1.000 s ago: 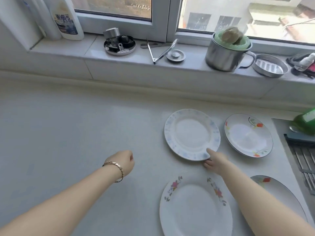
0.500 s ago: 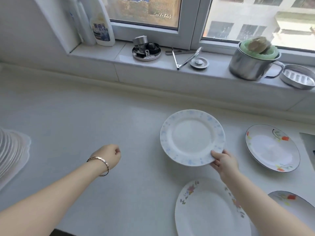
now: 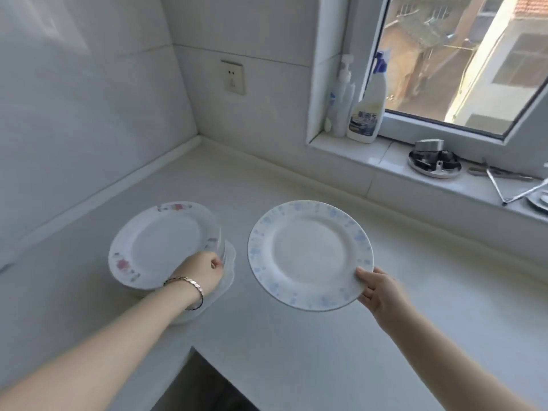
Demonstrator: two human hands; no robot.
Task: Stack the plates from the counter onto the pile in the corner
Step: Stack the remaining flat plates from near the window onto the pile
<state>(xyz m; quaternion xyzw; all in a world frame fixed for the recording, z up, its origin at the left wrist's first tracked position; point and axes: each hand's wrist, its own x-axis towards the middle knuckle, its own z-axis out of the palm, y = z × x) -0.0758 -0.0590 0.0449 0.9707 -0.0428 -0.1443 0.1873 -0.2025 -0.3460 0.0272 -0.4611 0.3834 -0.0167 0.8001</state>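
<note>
Item, my right grip [image 3: 382, 292]: pinching the near rim of the blue-speckled plate [image 3: 308, 253], which I hold above the tabletop [image 3: 296, 351], just right of the pile [image 3: 160, 244].
Item, my left grip [image 3: 204, 271]: fingers curled on the pile's near right edge.
Item, pile: floral-rimmed plates, in the tabletop corner.

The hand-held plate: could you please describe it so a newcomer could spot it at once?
Below the window, over the white counter, the right hand holds a plate by its near rim. It hangs right of the corner pile, which the left hand grips. Its rim is speckled pale blue; the pile's top plate bears pink flowers.
</note>
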